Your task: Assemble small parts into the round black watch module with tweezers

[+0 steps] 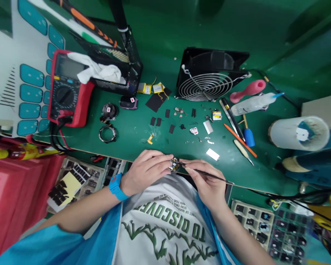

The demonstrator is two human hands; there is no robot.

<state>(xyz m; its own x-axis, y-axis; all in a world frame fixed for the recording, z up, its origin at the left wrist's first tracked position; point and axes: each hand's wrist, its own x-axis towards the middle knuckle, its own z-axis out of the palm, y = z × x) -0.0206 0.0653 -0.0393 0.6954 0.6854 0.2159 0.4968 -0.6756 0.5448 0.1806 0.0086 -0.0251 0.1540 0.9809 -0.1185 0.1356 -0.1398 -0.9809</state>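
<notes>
At the bench's front edge, close to my shirt, my left hand (148, 170) grips a small electronic assembly (174, 164) with gold and silver parts showing; its fingers cover much of it. My right hand (209, 181) is closed around dark thin tweezers (213, 176), whose tips reach the assembly's right side. Whether the tips pinch a part is too small to tell. Beyond my hands lie a yellow flex cable (150, 139), a white rectangular piece (212, 154), several black pads (167, 113) and tiny loose parts. A black ring-shaped case (107, 134) rests farther left.
A black fan (205, 86) with a wire guard stands at the back. On the left is a red multimeter (66, 88) beside a black mesh holder (132, 70). Tools, including an orange stick (239, 140), and a white bottle (253, 104) lie right, near a white cup (299, 133).
</notes>
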